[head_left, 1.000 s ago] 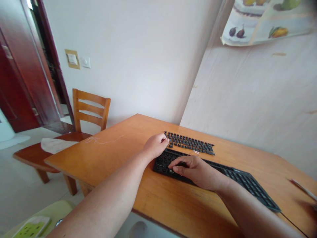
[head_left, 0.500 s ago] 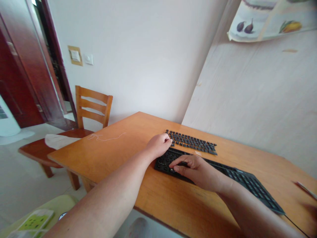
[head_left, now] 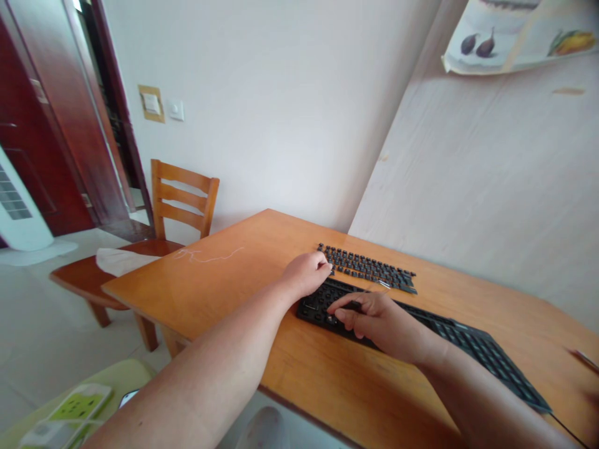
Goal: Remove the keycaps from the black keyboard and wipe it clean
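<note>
Kbd (head_left: 449,332) is lying under R hand (head_left: 381,324), long axis running L-R, R end slanting nearer; can't tell if pinching. L hand (head_left: 306,274) is fisting by far-L corner, contents unclear.

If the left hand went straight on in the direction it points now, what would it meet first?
Probably the loose black keycaps laid in rows beyond the keyboard; their left end is just past the left hand. Its height above the table is unclear, so it might pass over them.
</note>
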{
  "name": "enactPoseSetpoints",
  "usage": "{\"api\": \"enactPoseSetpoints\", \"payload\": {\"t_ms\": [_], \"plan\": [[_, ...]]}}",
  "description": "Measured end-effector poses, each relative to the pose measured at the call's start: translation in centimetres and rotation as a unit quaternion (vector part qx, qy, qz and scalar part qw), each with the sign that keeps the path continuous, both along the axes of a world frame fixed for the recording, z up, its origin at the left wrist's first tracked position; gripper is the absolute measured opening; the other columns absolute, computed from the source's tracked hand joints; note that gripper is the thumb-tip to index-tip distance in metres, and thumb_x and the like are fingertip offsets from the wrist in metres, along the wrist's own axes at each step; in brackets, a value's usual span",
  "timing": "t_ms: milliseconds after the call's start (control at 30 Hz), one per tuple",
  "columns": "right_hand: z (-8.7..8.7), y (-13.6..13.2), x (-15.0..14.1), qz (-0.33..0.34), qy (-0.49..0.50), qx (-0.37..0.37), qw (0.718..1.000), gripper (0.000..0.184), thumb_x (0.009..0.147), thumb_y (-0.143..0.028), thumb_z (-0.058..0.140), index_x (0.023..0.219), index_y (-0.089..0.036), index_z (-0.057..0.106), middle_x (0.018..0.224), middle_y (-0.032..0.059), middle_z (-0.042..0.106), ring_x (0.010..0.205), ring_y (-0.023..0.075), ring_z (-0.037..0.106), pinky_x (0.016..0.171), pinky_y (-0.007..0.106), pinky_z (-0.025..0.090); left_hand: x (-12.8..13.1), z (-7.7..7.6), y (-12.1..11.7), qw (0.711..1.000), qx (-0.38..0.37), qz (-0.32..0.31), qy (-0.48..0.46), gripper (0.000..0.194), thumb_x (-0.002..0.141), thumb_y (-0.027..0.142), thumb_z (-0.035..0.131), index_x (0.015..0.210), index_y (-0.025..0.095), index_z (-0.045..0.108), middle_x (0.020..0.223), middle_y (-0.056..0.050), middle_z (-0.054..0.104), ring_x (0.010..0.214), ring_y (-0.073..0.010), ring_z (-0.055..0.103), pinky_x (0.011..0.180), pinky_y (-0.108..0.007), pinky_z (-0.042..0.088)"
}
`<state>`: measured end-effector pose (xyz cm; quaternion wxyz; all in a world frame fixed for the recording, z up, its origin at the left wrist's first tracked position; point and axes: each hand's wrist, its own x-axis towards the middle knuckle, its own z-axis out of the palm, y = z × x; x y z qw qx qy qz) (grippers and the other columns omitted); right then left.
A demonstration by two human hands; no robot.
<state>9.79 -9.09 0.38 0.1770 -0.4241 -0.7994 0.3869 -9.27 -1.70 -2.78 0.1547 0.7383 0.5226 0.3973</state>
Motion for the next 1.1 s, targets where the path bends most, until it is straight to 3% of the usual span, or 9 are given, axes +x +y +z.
{"api": "enactPoseSetpoints", "payload": {"t_ms": [100,233,300,433,567,700,867,1100], "plan": [[0.4,-0.4,-0.2,0.027,-0.011,0.062,0.998,0.028,0.089,-0.039,0.053,0.101,-0.021,0.070,0.075,0.0023,0.064,0.060,0.0118,0.054,0.053,0.023,0.042,0.0,0.0,0.0,1.000,-0.002,-0.001,0.006,0.027,0.084,0.040,0.050,0.071,0.020,0.062,0.066,-0.001,0.065,0.062,-0.0149,0.055,0.055,-0.024,0.033],[0.7,-1.1,-1.1,0.095,-0.018,0.163,0.982,0.021,0.090,-0.030,0.053,0.098,-0.025,0.072,0.091,0.0026,0.069,0.083,0.0162,0.061,0.077,0.027,0.046,0.1,-0.1,0.1,1.000,-0.007,0.005,0.007,0.027,0.084,0.040,0.049,0.071,0.021,0.062,0.066,-0.001,0.064,0.062,-0.0151,0.054,0.055,-0.024,0.033],[0.5,-1.0,-1.4,0.094,-0.015,0.154,0.983,0.022,0.091,-0.030,0.052,0.096,-0.023,0.072,0.086,0.0016,0.068,0.080,0.0153,0.059,0.075,0.026,0.045,0.1,-0.1,0.1,1.000,-0.010,0.008,0.009,0.027,0.084,0.041,0.049,0.071,0.020,0.061,0.065,-0.001,0.064,0.061,-0.0149,0.053,0.054,-0.025,0.032],[-0.5,-0.5,-1.4,0.030,-0.001,0.078,0.996,0.030,0.093,-0.039,0.048,0.093,-0.018,0.069,0.067,-0.0009,0.057,0.058,0.0108,0.047,0.054,0.023,0.037,0.1,0.0,0.0,1.000,-0.017,0.006,0.015,0.028,0.084,0.041,0.048,0.072,0.020,0.061,0.066,-0.001,0.064,0.061,-0.0144,0.053,0.054,-0.024,0.032],[-0.8,-0.2,-1.5,-0.010,0.016,0.028,0.999,0.037,0.089,-0.049,0.050,0.084,-0.016,0.065,0.062,-0.0024,0.049,0.054,0.0090,0.040,0.049,0.022,0.030,0.1,0.0,0.1,1.000,-0.005,0.004,0.026,0.029,0.085,0.042,0.047,0.074,0.019,0.062,0.068,-0.001,0.064,0.062,-0.0143,0.054,0.054,-0.024,0.033],[-0.5,-0.4,-2.2,-0.055,0.023,0.027,0.998,0.041,0.086,-0.054,0.052,0.075,-0.016,0.061,0.056,-0.0037,0.045,0.048,0.0077,0.036,0.045,0.022,0.026,0.1,0.0,0.0,0.999,-0.006,0.002,0.033,0.029,0.084,0.042,0.048,0.076,0.019,0.064,0.070,-0.001,0.065,0.063,-0.0144,0.055,0.055,-0.024,0.033],[-1.1,-0.3,-2.8,-0.132,0.032,0.042,0.990,0.034,0.087,-0.045,0.051,0.068,-0.018,0.055,0.052,-0.0034,0.050,0.043,0.0070,0.037,0.042,0.021,0.027,0.1,0.3,-0.3,0.999,-0.001,-0.013,0.034,0.028,0.084,0.042,0.049,0.075,0.019,0.064,0.068,-0.001,0.064,0.063,-0.0144,0.054,0.055,-0.024,0.033],[-2.0,0.0,-2.4,-0.164,0.054,0.043,0.984,0.034,0.087,-0.039,0.050,0.060,-0.018,0.051,0.047,-0.0033,0.051,0.038,0.0060,0.039,0.040,0.019,0.028,0.1,0.1,-0.3,0.999,-0.002,-0.028,0.039,0.027,0.084,0.041,0.050,0.073,0.019,0.063,0.066,0.000,0.063,0.062,-0.0138,0.053,0.054,-0.024,0.031]]}}
